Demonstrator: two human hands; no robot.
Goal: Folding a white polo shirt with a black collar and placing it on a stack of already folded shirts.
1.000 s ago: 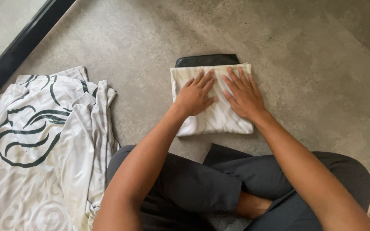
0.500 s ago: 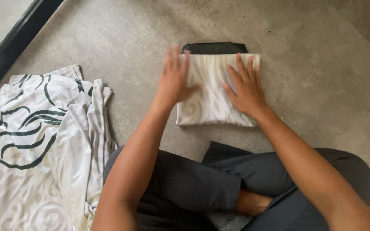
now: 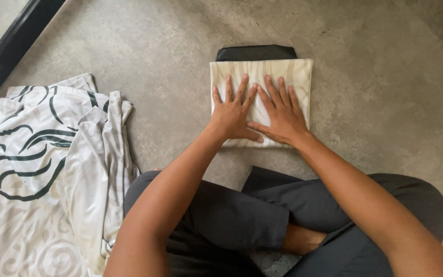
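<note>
Soft even daylight, sharp, perhaps edge-warped.

The black folded item lies mostly hidden under the cream folded cloth, only its far edge showing. The hands cover that cloth's middle. The patterned white fabric runs off the left and bottom edges.

A cream folded cloth with faint wavy pattern lies flat on the floor, a neat rectangle.
</note>
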